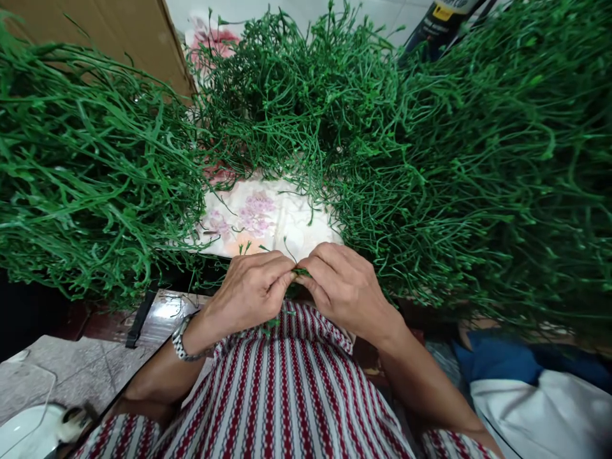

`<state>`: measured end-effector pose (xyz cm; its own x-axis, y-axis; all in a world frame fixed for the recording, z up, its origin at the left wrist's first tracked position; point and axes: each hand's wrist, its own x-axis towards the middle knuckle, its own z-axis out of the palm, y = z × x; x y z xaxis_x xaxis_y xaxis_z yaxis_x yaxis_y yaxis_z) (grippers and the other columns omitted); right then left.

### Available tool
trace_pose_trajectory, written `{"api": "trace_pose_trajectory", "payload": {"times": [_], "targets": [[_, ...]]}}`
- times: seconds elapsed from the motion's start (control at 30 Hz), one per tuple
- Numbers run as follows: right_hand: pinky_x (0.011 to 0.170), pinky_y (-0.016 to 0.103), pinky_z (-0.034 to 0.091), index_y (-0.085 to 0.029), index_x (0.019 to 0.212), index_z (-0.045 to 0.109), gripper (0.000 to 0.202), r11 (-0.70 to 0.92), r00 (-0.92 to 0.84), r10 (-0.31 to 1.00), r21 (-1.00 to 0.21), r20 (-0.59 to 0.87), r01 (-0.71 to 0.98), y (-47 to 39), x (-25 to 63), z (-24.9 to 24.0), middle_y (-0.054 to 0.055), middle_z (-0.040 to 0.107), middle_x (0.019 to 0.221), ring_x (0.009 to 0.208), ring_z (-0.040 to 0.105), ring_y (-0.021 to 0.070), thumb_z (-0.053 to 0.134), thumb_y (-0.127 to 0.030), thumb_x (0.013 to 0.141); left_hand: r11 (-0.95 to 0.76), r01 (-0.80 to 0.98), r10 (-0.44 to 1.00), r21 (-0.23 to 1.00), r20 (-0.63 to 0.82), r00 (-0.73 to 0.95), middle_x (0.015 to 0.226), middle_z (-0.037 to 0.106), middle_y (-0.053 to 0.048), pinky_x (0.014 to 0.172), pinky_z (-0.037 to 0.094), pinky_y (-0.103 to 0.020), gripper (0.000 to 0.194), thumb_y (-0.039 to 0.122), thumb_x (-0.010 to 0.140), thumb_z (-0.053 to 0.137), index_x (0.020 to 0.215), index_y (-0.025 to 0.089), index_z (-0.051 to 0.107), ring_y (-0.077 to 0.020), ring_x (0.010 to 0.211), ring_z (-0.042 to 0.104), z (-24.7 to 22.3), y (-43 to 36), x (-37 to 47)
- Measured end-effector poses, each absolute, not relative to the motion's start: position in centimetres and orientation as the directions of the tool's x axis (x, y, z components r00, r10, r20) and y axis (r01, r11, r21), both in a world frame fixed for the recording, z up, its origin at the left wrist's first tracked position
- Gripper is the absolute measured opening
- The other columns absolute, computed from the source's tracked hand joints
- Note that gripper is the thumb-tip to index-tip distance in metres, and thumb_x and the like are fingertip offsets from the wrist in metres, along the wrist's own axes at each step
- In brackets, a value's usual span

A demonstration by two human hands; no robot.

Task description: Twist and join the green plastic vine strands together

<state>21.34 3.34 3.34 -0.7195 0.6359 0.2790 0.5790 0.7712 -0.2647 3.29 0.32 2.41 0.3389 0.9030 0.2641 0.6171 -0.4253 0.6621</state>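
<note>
My left hand (255, 284) and my right hand (342, 284) meet just above my lap, thumbs and forefingers pinched together. Between their fingertips is a thin green plant stem (289, 248), its upper end curving above the knuckles. A few small green tips (245, 247) poke out behind the left hand; its fingers hide where they lead. Just beyond lies a pale flowered cloth (306, 233) with loose green bits on it. Large heaps of similar stems surround it: a left heap (95, 172), a far heap (306, 95) and a right heap (478, 178).
Behind the left heap stands a cardboard box (119, 32). A dark container (433, 29) with a yellow label rises at the back right. Blue and white fabric (540, 401) lies low on the right. A white basin (29, 433) sits on the tiled floor at lower left.
</note>
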Motion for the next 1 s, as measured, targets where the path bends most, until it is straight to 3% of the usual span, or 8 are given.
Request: {"api": "trace_pose_trajectory", "payload": {"times": [0.1,0.2,0.33,0.47,0.6,0.67,0.83,1.0], "targets": [[0.065,0.030,0.037,-0.015,0.075,0.056,0.018,0.812,-0.790,0.576,-0.256,0.209,0.525,3.4,21.7,4.3,0.004,0.052,0.072,0.068,0.044,0.0156,0.044,-0.020,0.088,-0.472,0.516,0.863,0.715,0.256,0.435,0.052,0.038,0.003,0.051,0.027,-0.024,0.028,0.010,0.081,0.045,0.054,0.016,0.042,-0.0083,0.050,0.036,2.5,0.5,3.0],[0.065,0.028,0.037,-0.016,0.072,0.052,0.021,0.792,-0.871,0.445,-0.545,0.206,0.275,4.1,22.1,4.5,0.002,0.050,0.068,0.066,0.045,0.0136,0.042,-0.022,0.089,-0.513,0.244,0.781,0.823,0.329,0.531,0.049,0.035,0.004,0.050,0.027,-0.023,0.030,0.011,0.082,0.046,0.052,0.016,0.041,-0.0072,0.048,0.034,2.9,0.6,2.9],[0.062,0.023,0.040,-0.014,0.074,0.055,0.022,0.418,-0.874,0.347,-0.891,0.339,-0.179,4.9,22.0,3.1,0.001,0.051,0.065,0.064,0.049,0.0103,0.046,-0.028,0.090,-0.421,-0.043,0.721,0.906,0.363,0.590,0.052,0.050,0.001,0.050,0.034,-0.021,0.020,0.016,0.083,0.051,0.063,0.014,0.055,-0.0077,0.048,0.045,3.2,0.6,3.2],[0.057,0.022,0.039,-0.014,0.075,0.058,0.019,0.144,-0.790,0.510,-0.940,0.339,-0.310,4.3,21.2,1.0,0.000,0.052,0.063,0.059,0.049,0.0087,0.055,-0.030,0.085,-0.247,-0.142,0.788,0.958,0.284,0.545,0.050,0.052,-0.001,0.047,0.034,-0.022,0.021,0.022,0.081,0.056,0.063,0.013,0.061,-0.0085,0.046,0.045,2.6,0.7,3.2],[0.055,0.023,0.039,-0.016,0.068,0.055,0.026,-0.012,-0.744,0.545,-0.884,0.387,-0.468,3.5,21.4,0.4,-0.002,0.051,0.056,0.051,0.048,0.0083,0.053,-0.034,0.086,-0.080,-0.319,0.806,0.944,0.250,0.537,0.047,0.051,-0.001,0.044,0.032,-0.022,0.028,0.031,0.079,0.060,0.059,0.012,0.063,-0.0081,0.042,0.042,1.8,1.0,2.6],[0.056,0.025,0.041,-0.016,0.070,0.056,0.024,-0.005,-0.695,0.625,-0.888,0.355,-0.459,3.4,22.0,0.9,0.000,0.053,0.059,0.054,0.050,0.0097,0.052,-0.033,0.086,-0.046,-0.302,0.865,0.952,0.189,0.464,0.051,0.054,-0.002,0.046,0.034,-0.022,0.025,0.031,0.078,0.061,0.062,0.012,0.064,-0.0087,0.045,0.044,1.7,1.2,2.3],[0.047,0.022,0.036,-0.017,0.086,0.058,0.015,0.182,-0.427,0.875,-0.973,0.226,-0.142,3.8,23.1,2.8,0.000,0.052,0.062,0.051,0.045,0.0091,0.051,-0.030,0.088,-0.146,-0.034,0.920,0.989,0.149,0.364,0.063,0.061,-0.004,0.052,0.038,-0.021,0.020,0.028,0.081,0.057,0.072,0.012,0.065,-0.0095,0.054,0.049,2.1,1.5,2.7],[0.056,0.022,0.043,-0.018,0.108,0.056,0.034,0.375,-0.503,0.833,-0.904,0.231,0.207,3.4,21.4,2.7,0.001,0.058,0.074,0.061,0.052,0.0107,0.060,-0.039,0.081,-0.290,0.115,0.939,0.950,0.260,0.226,0.063,0.061,-0.002,0.057,0.042,-0.021,0.016,0.024,0.082,0.055,0.072,0.015,0.064,-0.0106,0.060,0.053,2.2,1.2,3.8]]}}
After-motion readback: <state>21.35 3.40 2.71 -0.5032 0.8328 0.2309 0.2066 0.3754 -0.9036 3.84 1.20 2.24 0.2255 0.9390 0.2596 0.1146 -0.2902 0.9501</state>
